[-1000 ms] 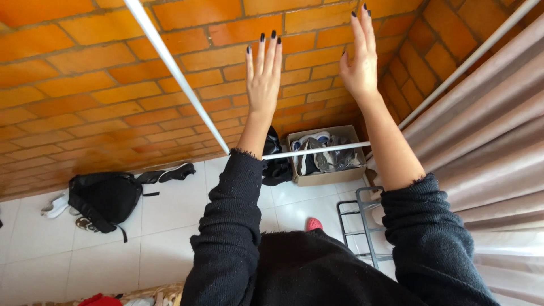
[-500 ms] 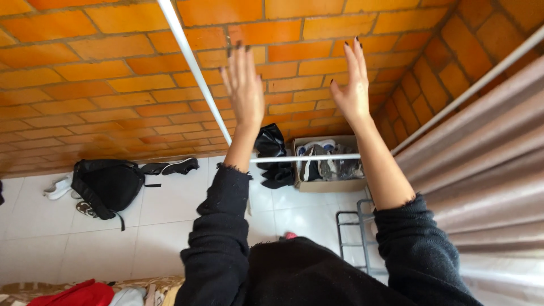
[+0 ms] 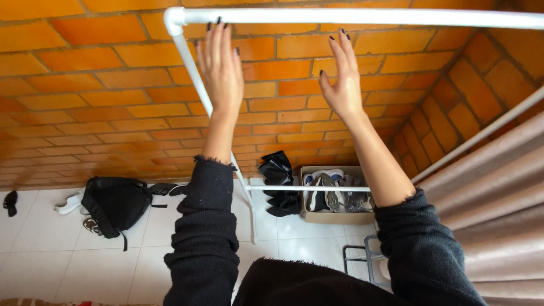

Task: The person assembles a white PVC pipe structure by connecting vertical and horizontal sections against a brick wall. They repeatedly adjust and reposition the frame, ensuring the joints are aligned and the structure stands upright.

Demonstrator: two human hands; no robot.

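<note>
**Mia:** Where were the hands?

**Ben:** Both were up high. The left hand (image 3: 222, 71) was flat with its fingers spread apart, holding nothing. Its fingertips just reached the white rail (image 3: 362, 16) at the top, near the left corner.

**Mia:** And the other one?

**Ben:** The right hand (image 3: 341, 79) was spread wide too, and empty. Its fingertips were just below the same rail, a bit to the right. I could not tell if they touched it.

**Mia:** What was the rail part of?

**Ben:** A white rack. One thin leg (image 3: 214, 116) ran down from the left corner to the floor, far below.

**Mia:** So what step was it?

**Ben:** I think it was the reaching step. The hands were at the rail, but no fingers were curled around it.

**Mia:** What did the next move need?

**Ben:** I guess both hands had to go a little higher and close around the rail, evenly, so the rack would not tip.

**Mia:** Anything else down there?

**Ben:** A black backpack (image 3: 113, 204) on the left, a box of shoes (image 3: 334, 198) by the brick wall (image 3: 85, 113), and a curtain (image 3: 498, 192) on the right.
</note>
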